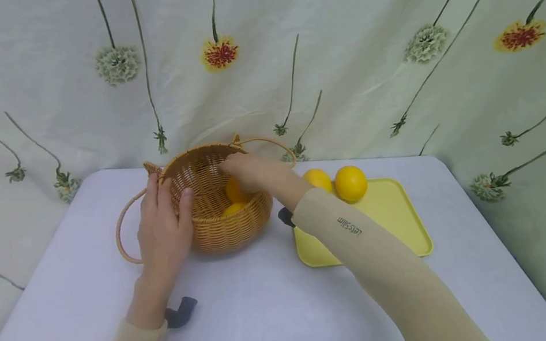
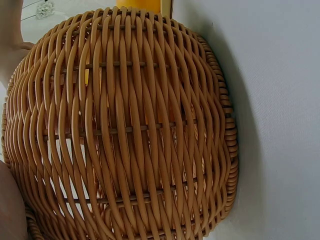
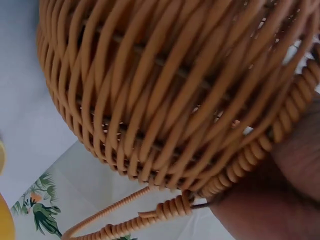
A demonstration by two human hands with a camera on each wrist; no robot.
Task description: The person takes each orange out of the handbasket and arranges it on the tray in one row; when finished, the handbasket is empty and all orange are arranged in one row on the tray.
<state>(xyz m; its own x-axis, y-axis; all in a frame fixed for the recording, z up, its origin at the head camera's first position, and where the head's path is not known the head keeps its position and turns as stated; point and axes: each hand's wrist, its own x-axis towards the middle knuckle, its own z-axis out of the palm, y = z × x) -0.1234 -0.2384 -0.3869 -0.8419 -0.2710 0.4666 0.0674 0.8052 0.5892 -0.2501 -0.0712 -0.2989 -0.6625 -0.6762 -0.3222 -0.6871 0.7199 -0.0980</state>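
A woven wicker basket [image 1: 232, 234] with two loop handles stands toward the back left of the table. My left hand [image 1: 162, 224] holds its left rim, fingers on the outer side and thumb over the opening. My right hand [image 1: 257, 172] reaches over the right rim into the basket, its fingers curled down over an orange [image 1: 235, 190]; its fingertips are hidden. Lower down, a second orange [image 1: 233, 209] shows just inside the front rim. In the right wrist view the right hand [image 3: 255, 210] bends over the basket's braided rim [image 3: 245, 162].
Right of the basket lies a yellow tray [image 1: 389, 215], partly behind my right sleeve. Two more oranges are at its back edge, one orange [image 1: 351, 183] in full view and the other orange [image 1: 317, 179] partly covered. A flower-printed cloth [image 1: 341, 56] hangs behind the white table [image 1: 252, 319].
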